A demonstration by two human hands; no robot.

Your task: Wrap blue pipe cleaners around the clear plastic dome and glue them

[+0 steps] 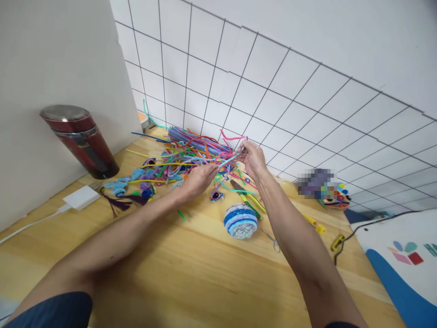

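Observation:
A light blue pipe cleaner (pixel 229 159) stretches between my two hands above a heap of loose pipe cleaners. My left hand (pixel 201 180) is closed on its near end, the fingers pressed together. Higher up and to the right, my right hand (pixel 252 157) pinches the other end. A pink pipe cleaner (pixel 232 137) sticks out by the right fingertips; whether it is held too, I cannot tell. Beneath and behind the hands lies the bundle of mixed pipe cleaners (pixel 194 142). Closer to me sits a round ball (pixel 240 221) coiled in blue, white and grey.
Pliers with green-yellow handles (pixel 246 199) and scissors (pixel 273 240) lie near the ball. To the left stand a dark red tumbler (pixel 82 141) and a white charger (pixel 81 197). A white grid wall (pixel 218 86) rises behind the wooden table (pixel 191 273). Finished coiled pieces (pixel 146 182) lie left.

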